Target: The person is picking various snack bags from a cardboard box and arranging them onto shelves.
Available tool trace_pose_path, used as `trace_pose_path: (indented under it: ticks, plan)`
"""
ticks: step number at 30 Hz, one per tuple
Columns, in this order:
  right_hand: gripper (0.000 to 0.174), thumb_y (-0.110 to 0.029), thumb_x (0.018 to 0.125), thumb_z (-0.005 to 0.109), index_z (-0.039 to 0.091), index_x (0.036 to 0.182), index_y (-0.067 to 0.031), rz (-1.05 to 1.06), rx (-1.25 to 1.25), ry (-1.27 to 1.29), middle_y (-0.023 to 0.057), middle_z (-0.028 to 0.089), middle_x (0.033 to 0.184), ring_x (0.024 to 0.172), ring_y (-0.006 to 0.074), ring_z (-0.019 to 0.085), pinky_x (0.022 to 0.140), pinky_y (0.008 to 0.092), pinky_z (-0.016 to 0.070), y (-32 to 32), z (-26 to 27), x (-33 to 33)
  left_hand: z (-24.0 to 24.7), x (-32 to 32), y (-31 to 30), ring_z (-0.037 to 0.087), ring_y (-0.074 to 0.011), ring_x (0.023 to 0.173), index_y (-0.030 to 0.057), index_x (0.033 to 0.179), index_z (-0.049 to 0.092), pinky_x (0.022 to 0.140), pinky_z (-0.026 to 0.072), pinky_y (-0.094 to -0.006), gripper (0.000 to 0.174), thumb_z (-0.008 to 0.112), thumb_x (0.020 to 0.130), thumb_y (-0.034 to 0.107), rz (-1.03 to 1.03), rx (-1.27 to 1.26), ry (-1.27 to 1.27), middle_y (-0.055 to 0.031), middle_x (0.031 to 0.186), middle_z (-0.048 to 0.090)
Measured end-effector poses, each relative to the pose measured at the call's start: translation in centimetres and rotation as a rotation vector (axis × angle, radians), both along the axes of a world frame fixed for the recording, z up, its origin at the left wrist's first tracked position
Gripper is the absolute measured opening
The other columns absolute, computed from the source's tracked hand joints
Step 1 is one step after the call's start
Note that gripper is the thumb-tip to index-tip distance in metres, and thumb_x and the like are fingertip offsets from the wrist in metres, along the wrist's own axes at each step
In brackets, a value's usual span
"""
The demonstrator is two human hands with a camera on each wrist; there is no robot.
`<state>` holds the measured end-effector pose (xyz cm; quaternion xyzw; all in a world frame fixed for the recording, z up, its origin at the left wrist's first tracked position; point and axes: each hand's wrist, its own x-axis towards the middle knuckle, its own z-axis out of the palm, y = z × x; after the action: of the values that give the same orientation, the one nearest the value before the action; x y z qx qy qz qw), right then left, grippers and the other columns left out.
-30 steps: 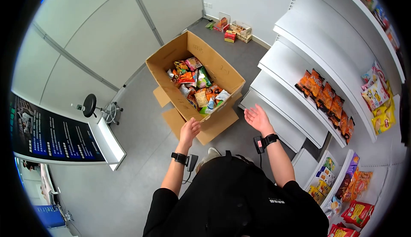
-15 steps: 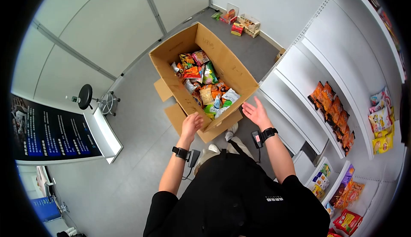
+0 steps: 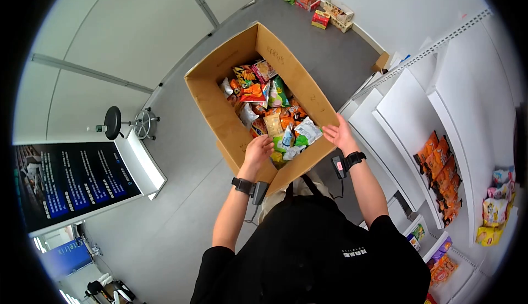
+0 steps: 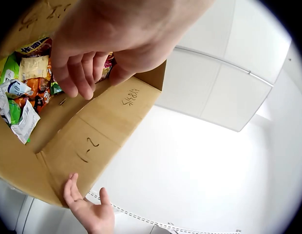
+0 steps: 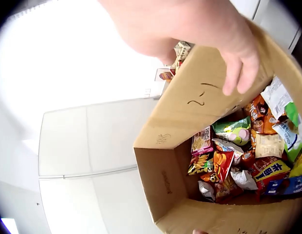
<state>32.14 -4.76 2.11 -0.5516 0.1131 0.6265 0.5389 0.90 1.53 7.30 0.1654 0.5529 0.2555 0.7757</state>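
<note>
A large open cardboard box [image 3: 302,78] stands in front of me, filled low down with colourful snack bags [image 3: 275,106]. My left hand [image 3: 259,151] hangs over its near left side, fingers loosely bent and holding nothing, as the left wrist view also shows. At the near right corner is my right hand [image 3: 340,134], its fingertips right at the rim and its thumb spread apart. In the right wrist view, two right-hand fingers [image 5: 241,73] overlap the inner face of the marked wall. A white packet [image 3: 309,131] lies inside close to that corner.
White shelves [image 3: 396,117] line the right side, with orange snack bags [image 3: 441,175] on one. A black-seated stool [image 3: 113,122] and a dark display panel [image 3: 82,183] stand left. Small cartons [image 3: 338,11] sit on the floor by the back wall.
Both hands have moved forward from short of the box to its near rim, the left now over the opening. The box appears nearer to my body, and the view has turned somewhat.
</note>
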Motion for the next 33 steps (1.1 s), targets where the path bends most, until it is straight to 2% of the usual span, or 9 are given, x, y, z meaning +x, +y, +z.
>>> trace_pose_path:
  ticks: [8,9,13,17,20,22,27,31,33]
  plan:
    - [0.085,-0.045,0.082,0.056,0.004,0.141,-0.0145,0.147,-0.399,-0.392,0.0179,0.034,0.133,0.098,0.0312,0.057,0.082,0.0467,0.0440,2.8,0.1,-1.7,-8.5,6.3,5.5,0.058,-0.0188,0.085,0.0086,0.100,0.050,0.073,0.0485,-0.0343,0.020,0.056,0.088,0.024,-0.013,-0.119,0.119,-0.0044,0.101,0.057]
    - [0.084,-0.044,0.081,0.057,0.005,0.141,-0.0144,0.153,-0.415,-0.365,0.0180,0.033,0.133,0.098,0.0301,0.056,0.082,0.0461,0.0429,2.9,0.6,-1.5,-9.7,7.2,6.0,0.055,-0.0204,0.093,0.0059,0.120,0.047,0.082,0.0463,-0.0381,0.034,0.051,0.092,0.025,-0.024,-0.164,0.161,-0.0085,0.112,0.055]
    - [0.084,-0.044,0.080,0.058,0.008,0.139,-0.0144,0.180,-0.448,-0.281,0.0181,0.032,0.134,0.109,0.0296,0.049,0.088,0.0472,0.0385,3.0,1.4,-0.9,-17.3,9.3,6.6,0.054,-0.0216,0.095,0.0065,0.125,0.044,0.080,0.0464,-0.0376,0.043,0.051,0.091,0.031,-0.114,-0.321,0.224,-0.0096,0.116,0.053]
    - [0.074,-0.036,0.083,0.056,0.012,0.138,-0.0132,0.073,-0.439,-0.240,0.0181,0.036,0.130,0.107,0.0293,0.050,0.088,0.0474,0.0381,3.1,1.2,-0.9,-23.3,10.9,6.6,0.056,-0.0164,0.063,0.0053,0.111,0.054,0.053,0.0474,-0.0335,0.030,0.055,0.088,0.026,-0.079,-0.400,0.290,-0.0073,0.088,0.057]
    - [0.065,-0.028,0.085,0.053,0.017,0.136,-0.0110,-0.059,-0.428,-0.198,0.0170,0.040,0.126,0.103,0.0291,0.054,0.085,0.0449,0.0413,3.1,0.3,-0.8,-27.2,11.9,7.2,0.058,-0.0173,0.078,0.0080,0.109,0.050,0.067,0.0486,-0.0354,0.033,0.054,0.088,0.033,-0.196,-0.352,0.189,-0.0067,0.096,0.059]
    - [0.062,-0.022,0.086,0.052,0.018,0.136,-0.0102,-0.109,-0.451,-0.187,0.0174,0.041,0.124,0.104,0.0298,0.053,0.086,0.0451,0.0411,3.7,0.6,-0.9,-30.6,12.8,7.7,0.054,-0.0165,0.057,0.0123,0.108,0.050,0.049,0.0448,-0.0324,0.025,0.055,0.086,0.024,-0.172,-0.307,0.146,-0.0039,0.071,0.054]
    - [0.056,-0.019,0.086,0.048,0.021,0.134,-0.0073,-0.056,-0.489,-0.218,0.0151,0.050,0.115,0.101,0.0256,0.056,0.086,0.0394,0.0434,4.4,1.6,-1.0,-37.7,14.4,7.5,0.041,-0.0138,0.045,0.0114,0.124,0.038,0.036,0.0320,-0.0284,0.046,0.051,0.080,0.005,-0.134,-0.269,0.200,-0.0037,0.068,0.048]
    - [0.055,-0.018,0.086,0.047,0.021,0.133,-0.0069,-0.050,-0.473,-0.227,0.0145,0.051,0.116,0.103,0.0251,0.056,0.088,0.0376,0.0431,4.5,1.7,-1.1,-41.1,15.6,6.9,0.049,-0.0160,0.046,0.0026,0.127,0.044,0.037,0.0372,-0.0298,0.046,0.054,0.082,0.006,-0.169,-0.089,0.318,-0.0097,0.082,0.062]
    - [0.055,-0.018,0.086,0.047,0.021,0.133,-0.0067,-0.040,-0.471,-0.214,0.0144,0.051,0.116,0.103,0.0249,0.056,0.088,0.0373,0.0430,4.6,1.8,-1.0,-41.5,15.5,7.3,0.042,-0.0148,0.040,0.0057,0.120,0.049,0.034,0.0328,-0.0284,0.042,0.057,0.079,0.011,-0.239,-0.105,0.257,-0.0036,0.062,0.053]
